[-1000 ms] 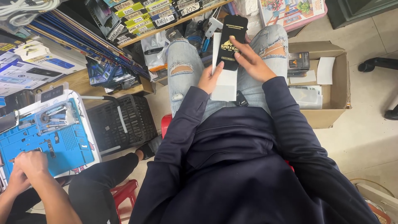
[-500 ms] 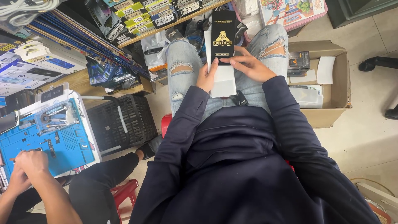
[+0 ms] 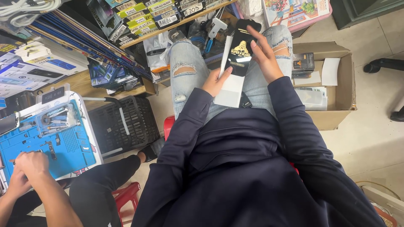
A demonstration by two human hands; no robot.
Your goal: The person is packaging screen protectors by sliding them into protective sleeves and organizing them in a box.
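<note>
I sit with ripped light jeans and a dark jacket. My left hand (image 3: 215,82) holds a white flat package (image 3: 229,90) from below, thumb on its edge. My right hand (image 3: 264,56) grips a slim black box (image 3: 241,50) with gold print, tilted and partly slid off the white package above my knees. Both hands are over my lap.
An open cardboard box (image 3: 336,109) with small black boxes and white sheets stands at my right. A black plastic basket (image 3: 122,124) sits left. Another person's hands (image 3: 25,168) work on a blue repair mat (image 3: 50,143). Shelves of packaged goods (image 3: 139,17) lie ahead.
The black box was upright and facing me half a second ago; now it is tilted right and pulled further off the white package. The other person's hands barely moved.
</note>
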